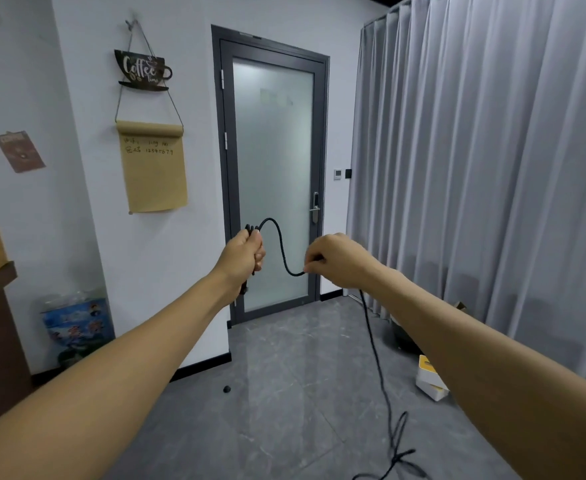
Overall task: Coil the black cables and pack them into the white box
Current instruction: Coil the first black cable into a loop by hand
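Grey floor point(284, 393): tiled and lying open between wall and curtain, running back to the door.
Curtain point(492, 168): pale grey folds hanging down the whole right side, closing that edge of the room.
Door point(272, 181): frosted glass in a dark frame, standing shut straight ahead behind both hands.
Paper scroll point(153, 168): brown sheet hanging on the left wall under a coffee sign point(142, 69).
Black cable point(281, 247): arching between the two hands, then dropping from the right hand to the floor, where it is trailing in loose loops near the lower right edge.
White box point(430, 379): sitting on the floor by the curtain's foot, partly hidden behind the right forearm, well apart from the hands.
Left hand point(245, 252): raised in front of the door, fingers curling round gathered turns of cable.
Right hand point(336, 259): level with the left, fingers pinching the cable together.
Small black object point(227, 389): lying alone on the floor near the wall's skirting.
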Available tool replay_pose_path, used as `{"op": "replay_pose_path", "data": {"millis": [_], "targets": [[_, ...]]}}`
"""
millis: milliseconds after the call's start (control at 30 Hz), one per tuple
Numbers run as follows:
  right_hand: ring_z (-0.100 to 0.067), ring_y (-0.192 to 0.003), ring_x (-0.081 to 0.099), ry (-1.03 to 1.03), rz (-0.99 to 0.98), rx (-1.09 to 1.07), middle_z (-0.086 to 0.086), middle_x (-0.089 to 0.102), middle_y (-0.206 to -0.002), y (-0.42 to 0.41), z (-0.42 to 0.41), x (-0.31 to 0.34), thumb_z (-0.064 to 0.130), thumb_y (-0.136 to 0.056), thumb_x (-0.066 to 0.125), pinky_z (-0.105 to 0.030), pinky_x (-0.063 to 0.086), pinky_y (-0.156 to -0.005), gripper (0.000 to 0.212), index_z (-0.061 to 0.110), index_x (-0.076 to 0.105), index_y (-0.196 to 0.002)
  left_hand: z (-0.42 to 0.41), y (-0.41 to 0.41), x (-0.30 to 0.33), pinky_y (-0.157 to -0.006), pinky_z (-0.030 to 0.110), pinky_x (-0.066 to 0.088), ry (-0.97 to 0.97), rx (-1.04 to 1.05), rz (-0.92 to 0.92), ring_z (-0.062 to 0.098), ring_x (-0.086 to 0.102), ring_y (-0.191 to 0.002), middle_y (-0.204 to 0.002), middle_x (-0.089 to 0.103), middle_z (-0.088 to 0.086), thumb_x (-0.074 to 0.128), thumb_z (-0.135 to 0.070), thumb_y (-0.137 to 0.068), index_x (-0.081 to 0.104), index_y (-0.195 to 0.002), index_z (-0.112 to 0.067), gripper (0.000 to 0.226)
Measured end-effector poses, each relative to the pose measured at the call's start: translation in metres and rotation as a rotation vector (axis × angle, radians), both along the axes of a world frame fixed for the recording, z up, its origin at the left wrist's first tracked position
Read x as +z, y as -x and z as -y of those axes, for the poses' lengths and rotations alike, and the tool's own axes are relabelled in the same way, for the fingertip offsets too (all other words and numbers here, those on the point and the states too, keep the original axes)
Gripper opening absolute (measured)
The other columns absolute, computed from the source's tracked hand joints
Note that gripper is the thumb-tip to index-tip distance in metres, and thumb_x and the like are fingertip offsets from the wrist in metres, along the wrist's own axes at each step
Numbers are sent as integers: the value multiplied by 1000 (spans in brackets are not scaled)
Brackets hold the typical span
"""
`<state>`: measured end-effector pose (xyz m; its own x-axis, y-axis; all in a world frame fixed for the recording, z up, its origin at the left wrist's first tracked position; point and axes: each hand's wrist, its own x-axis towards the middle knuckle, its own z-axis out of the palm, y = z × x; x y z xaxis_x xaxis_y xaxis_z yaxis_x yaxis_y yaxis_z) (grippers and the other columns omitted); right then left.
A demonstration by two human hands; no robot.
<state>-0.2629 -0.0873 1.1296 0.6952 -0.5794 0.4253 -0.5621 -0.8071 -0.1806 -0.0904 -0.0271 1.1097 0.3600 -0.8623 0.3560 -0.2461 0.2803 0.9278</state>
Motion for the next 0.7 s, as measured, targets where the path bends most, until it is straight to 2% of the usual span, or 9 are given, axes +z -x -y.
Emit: {"op": "replay_pose_path", "data": {"millis": [167,233,300,367,467,567,700], "targets": [[-20,-79,60,-81,21,157,0,64,-83,-7,-11,5,20,-88,63,-32,50,-77,16,6,71,-88,-4,12,-4,-69,24,42,-30,-26,124,13,51,-68,-74,56,3,28,-24,-104,45,-80,-14,31],[-20,-73,59,-127,65,184,-5,67,-84,-10,-14,6,21,-88,64,-32,49,-71,18,5,71,-88,-8,16,-5,-77,28,46,-61,-61,157,13,55,-71,-76,58,3,28,-25,-104,46,-82,-14,31],[-9,-61,53,-192,146,212,-2,66,-75,-12,-16,10,21,-88,64,-24,43,-59,18,5,71,-82,-13,21,-5,-79,28,49,-84,-129,151,12,58,-69,-74,59,3,27,-25,-104,48,-87,-14,29],[-9,-55,46,-236,218,219,-2,62,-66,-14,-18,14,23,-86,66,-21,38,-56,17,9,70,-77,-16,25,-5,-68,24,47,-90,-183,115,12,53,-62,-68,55,3,25,-23,-105,48,-87,-13,30],[-18,-61,46,-263,324,213,-17,62,-72,-14,-15,15,24,-80,73,-34,42,-61,16,10,68,-76,-19,24,-1,-55,21,33,-101,-260,-27,10,33,-51,-57,36,-2,25,-21,-105,43,-78,-15,34],[-16,-62,49,-275,397,217,-8,60,-71,-15,-13,14,21,-76,77,-38,48,-65,19,17,58,-80,-23,19,2,-51,20,27,-129,-341,-98,5,25,-44,-50,27,-9,25,-20,-105,44,-74,-16,36],[-9,-56,45,-335,381,188,2,54,-66,-11,-9,7,25,-80,73,-26,42,-62,30,15,56,-103,-31,7,4,-47,19,24,-185,-371,-155,5,21,-41,-48,26,-11,27,-22,-104,42,-73,-13,35]]}}
